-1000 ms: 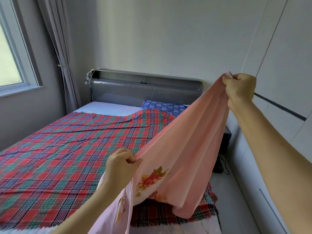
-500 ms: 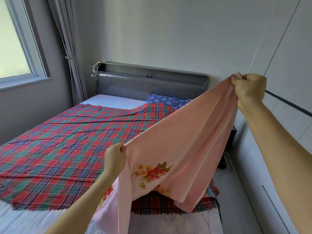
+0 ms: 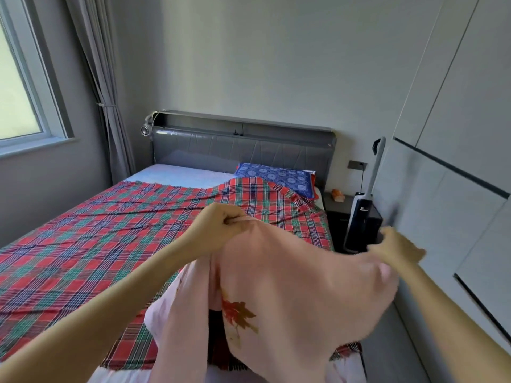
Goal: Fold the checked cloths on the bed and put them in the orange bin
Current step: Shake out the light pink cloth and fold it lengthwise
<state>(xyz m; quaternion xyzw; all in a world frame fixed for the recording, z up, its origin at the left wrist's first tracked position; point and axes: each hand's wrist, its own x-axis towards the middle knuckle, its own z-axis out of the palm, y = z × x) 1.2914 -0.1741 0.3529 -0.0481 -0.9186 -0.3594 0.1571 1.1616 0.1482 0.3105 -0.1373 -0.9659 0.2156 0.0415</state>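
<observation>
Bedroom with grey walls. A window point(image 3: 19, 92) sits at 10 o'clock of the view, with a grey curtain point(image 3: 105, 87) gathered just beside it. White wardrobe doors point(image 3: 456, 128) fill the side from 1 to 4 o'clock.

The bed point(image 3: 177, 174) runs from 12 o'clock down towards 7 o'clock, with a grey padded headboard point(image 3: 243, 150) at its far end. A blue patterned pillow point(image 3: 276, 178) lies against the headboard at 1 o'clock of the mattress.

The checked cloth point(image 3: 105, 244), in red, green and blue, lies spread flat and unfolded over most of the bed. Its far corner laps the pillow's near edge.

A pink cloth point(image 3: 298, 277) with a flower print is held in the air above the bed's near corner, at 5 o'clock. It hangs in loose folds and covers part of the checked cloth.

- Left hand point(image 3: 218, 228), near the view's centre: fingers curled tight, pinching a bunched edge of the pink cloth.
- Right hand point(image 3: 395, 248), at 3 o'clock: blurred by motion and lying against the pink cloth's upper edge. Whether it grips cannot be determined.

A dark nightstand point(image 3: 337, 214) stands at 2 o'clock beside the bed. An upright vacuum cleaner point(image 3: 359, 217) stands just beside it, against the wardrobe doors.
</observation>
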